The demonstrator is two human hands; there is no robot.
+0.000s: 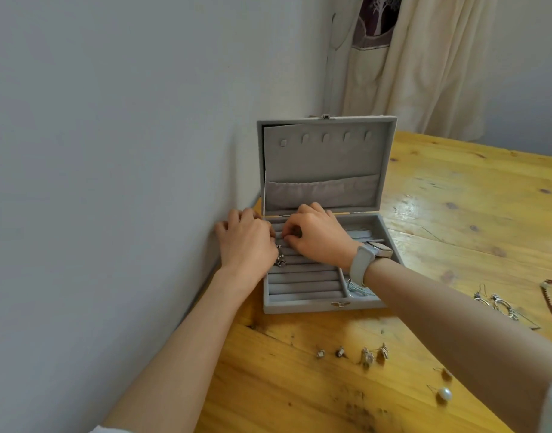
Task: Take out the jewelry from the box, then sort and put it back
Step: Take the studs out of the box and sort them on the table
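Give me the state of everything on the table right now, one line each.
box: lid open, upright near the wall
ring rolls: front rows bare, silver piece by left hand
left hand: fingers curled at the rolls' left edge
right hand: fingertips pinching at the rolls
chain: in front right compartment
studs: out on the table, in a row
pearl earring: out on table

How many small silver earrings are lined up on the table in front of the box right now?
4: small silver earrings in a row on the wooden table, left to right. More may lie hidden under the right forearm.
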